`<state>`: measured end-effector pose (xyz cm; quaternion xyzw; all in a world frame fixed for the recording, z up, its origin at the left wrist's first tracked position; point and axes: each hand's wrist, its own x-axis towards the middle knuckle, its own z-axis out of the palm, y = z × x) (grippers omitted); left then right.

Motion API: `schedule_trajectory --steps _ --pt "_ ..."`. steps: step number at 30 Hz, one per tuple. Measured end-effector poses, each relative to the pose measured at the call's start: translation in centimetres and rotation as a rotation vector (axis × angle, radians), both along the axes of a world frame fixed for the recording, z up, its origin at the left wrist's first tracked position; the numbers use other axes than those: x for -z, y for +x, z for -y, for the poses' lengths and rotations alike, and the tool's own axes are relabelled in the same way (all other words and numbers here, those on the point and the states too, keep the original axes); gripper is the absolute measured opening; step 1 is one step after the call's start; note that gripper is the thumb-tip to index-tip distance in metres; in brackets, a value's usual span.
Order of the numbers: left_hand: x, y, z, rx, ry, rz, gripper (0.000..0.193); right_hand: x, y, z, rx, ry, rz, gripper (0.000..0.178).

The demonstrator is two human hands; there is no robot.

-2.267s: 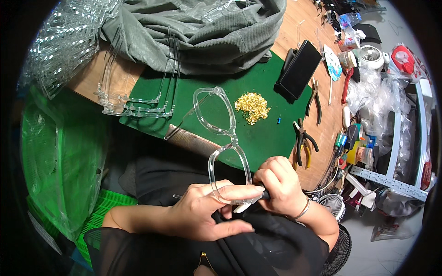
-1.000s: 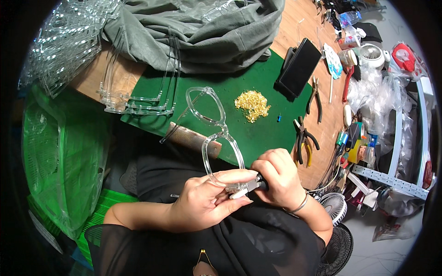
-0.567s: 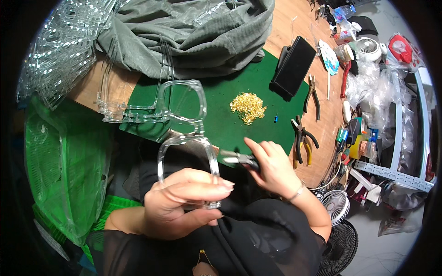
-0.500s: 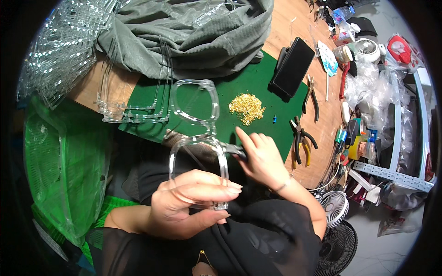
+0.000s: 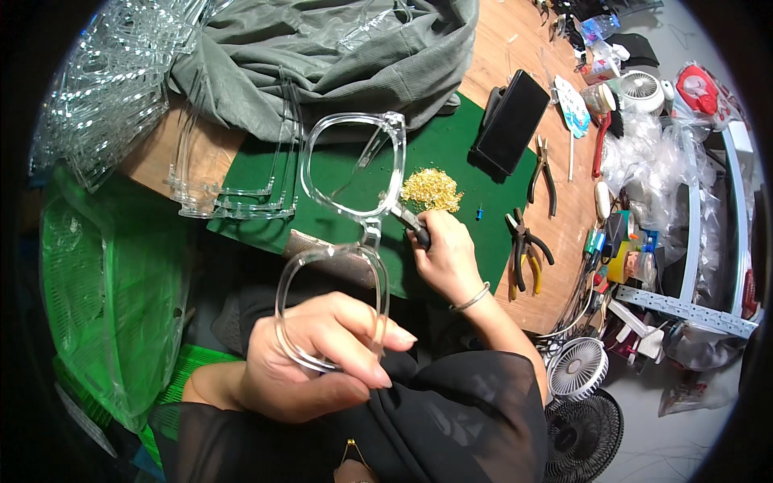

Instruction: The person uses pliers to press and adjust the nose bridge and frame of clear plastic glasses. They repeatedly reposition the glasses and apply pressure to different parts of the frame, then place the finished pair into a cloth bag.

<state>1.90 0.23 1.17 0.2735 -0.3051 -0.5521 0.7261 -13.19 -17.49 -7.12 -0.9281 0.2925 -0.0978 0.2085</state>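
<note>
My left hand (image 5: 326,358) grips a clear eyeglass frame (image 5: 310,185) by its near rim, holding it up so the two lens openings stand one beyond the other. My right hand (image 5: 445,253) is wrapped round a black-handled metal tool (image 5: 419,231); its metal end points up and left toward the frame's far rim, and whether it touches is unclear. Just beyond that hand lies a heap of tiny gold-coloured pieces (image 5: 432,190) on the green mat (image 5: 451,133). A brownish padded block (image 5: 332,256) sits at the mat's near edge, partly behind the frame.
Several clear frames (image 5: 241,203) stand left on the mat, near a large heap of them (image 5: 121,88) and grey cloth (image 5: 322,72). Right lie a phone (image 5: 515,121), a blue pin (image 5: 479,212) and pliers (image 5: 527,249). A green basket (image 5: 117,298) is at left, fans (image 5: 578,369) at right.
The eyeglass frame has tilted and turned, its far rim now larger and farther right. My right hand has moved away from me with the tool, toward the gold heap. My left fingers have shifted.
</note>
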Motion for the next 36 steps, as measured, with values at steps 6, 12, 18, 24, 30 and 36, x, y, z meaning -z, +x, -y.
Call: schedule_trajectory --steps 6,12,18,24,30,36 --pt "1.5 -1.0 -0.1 -0.119 0.317 0.006 0.051 0.4 0.1 -0.7 0.003 -0.044 -0.021 0.021" --pt "2.2 -1.1 0.6 -0.167 0.216 0.153 0.081 0.6 1.1 -0.6 0.089 0.018 0.004 0.016" --pt "2.9 -1.9 1.5 -0.172 0.067 0.154 0.099 -0.6 0.6 0.2 0.110 0.156 0.031 0.012" --pt "2.8 -2.0 2.0 -0.166 -0.003 0.406 0.100 -7.2 -0.9 -2.3 0.028 0.603 0.419 0.006" --pt "2.9 -2.6 1.8 -0.120 0.046 0.398 0.096 -7.5 0.1 -4.0 -0.351 0.307 0.691 0.015" --pt "3.0 -2.6 1.7 -0.096 0.030 0.409 0.093 -7.1 0.2 -3.6 -0.442 0.224 0.737 0.020"
